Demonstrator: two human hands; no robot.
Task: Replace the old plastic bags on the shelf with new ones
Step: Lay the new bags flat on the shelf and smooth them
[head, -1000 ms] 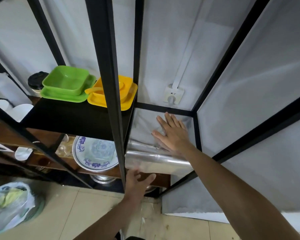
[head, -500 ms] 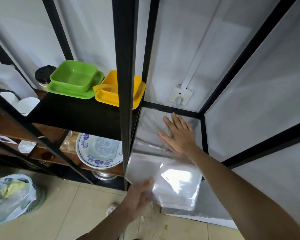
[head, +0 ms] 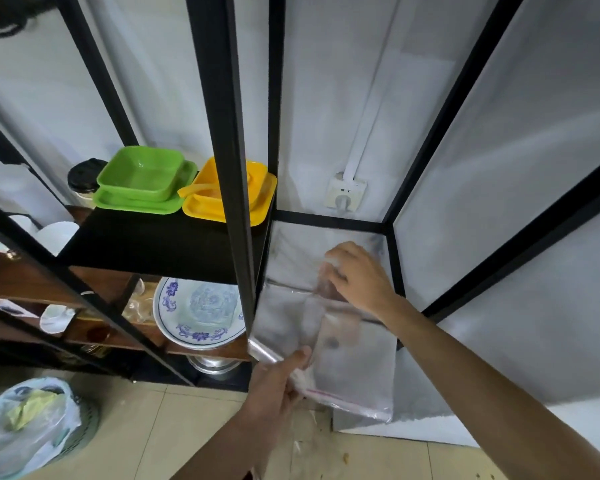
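From your head camera, your left hand [head: 274, 386] comes up from six o'clock and pinches the near left edge of a clear plastic bag [head: 343, 355], thumb on top and fingers tucked under it. The bag lies across the lower right compartment of the black metal shelf [head: 229, 133] and hangs down over its front edge toward the tiled floor [head: 146, 431]; a thin red line runs along its lowest edge. Your right hand [head: 357, 275], reaching in from four o'clock, rests on the far part of the bag with fingers curled, gripping a fold of the plastic against the shelf bottom.

At ten o'clock from that hand, a green tray [head: 142, 183] and a yellow tray [head: 222, 199] sit side by side on a black board. Below them, at nine o'clock, a blue-patterned plate [head: 198, 313] rests on a wooden level. A wall socket [head: 345, 197] sits at twelve o'clock, just above the compartment. A bin lined with a plastic bag [head: 21, 427] stands on the floor at eight o'clock.
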